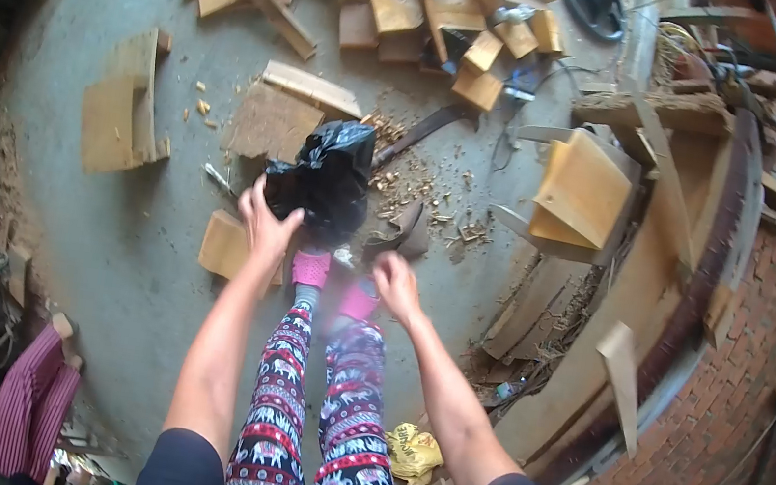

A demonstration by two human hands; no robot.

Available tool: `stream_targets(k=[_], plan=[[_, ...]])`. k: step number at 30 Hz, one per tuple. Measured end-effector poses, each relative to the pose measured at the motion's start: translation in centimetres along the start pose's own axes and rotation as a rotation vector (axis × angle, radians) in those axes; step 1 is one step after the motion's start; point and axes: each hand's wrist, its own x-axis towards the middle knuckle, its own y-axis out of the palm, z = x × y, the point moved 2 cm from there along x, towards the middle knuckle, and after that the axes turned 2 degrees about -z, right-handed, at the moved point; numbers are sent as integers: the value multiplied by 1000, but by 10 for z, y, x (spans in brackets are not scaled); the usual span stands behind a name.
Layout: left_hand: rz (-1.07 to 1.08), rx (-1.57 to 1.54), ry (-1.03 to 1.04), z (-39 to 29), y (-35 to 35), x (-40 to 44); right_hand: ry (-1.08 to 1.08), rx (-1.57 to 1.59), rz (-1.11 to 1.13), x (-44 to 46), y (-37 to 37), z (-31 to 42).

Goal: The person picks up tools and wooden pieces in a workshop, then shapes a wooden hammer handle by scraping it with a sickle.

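A black plastic bag (pixel 322 179) bulges in front of my feet, its dark mouth turned toward me. My left hand (pixel 267 224) grips the bag's near left edge between thumb and fingers. Slightly blurred, my right hand (pixel 397 284) is closed, knuckles up, just above my pink shoe. A grey-brown, folded piece that looks like cloth or leather (pixel 406 235) lies right at its fingertips; whether the fingers hold it I cannot tell. Beyond the bag, a long curved dark blade (pixel 423 135) rests among wood chips (pixel 436 182).
Cut wood blocks (pixel 395 13) are heaped at the back. A flat board (pixel 271 122) lies behind the bag, and a wooden block (pixel 227 245) sits near my left wrist. An angled wooden piece (pixel 119 110) stands left; yellow boards (pixel 586 191) and long planks fill the right.
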Motion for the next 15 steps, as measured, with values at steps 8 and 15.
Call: stream_targets(k=[8,15], plan=[[383,306,288,18,156,-12,-474,107,-188,198,68,79],[924,-675,290,-46,182,-234,-143,-24,200,199,160,-30]])
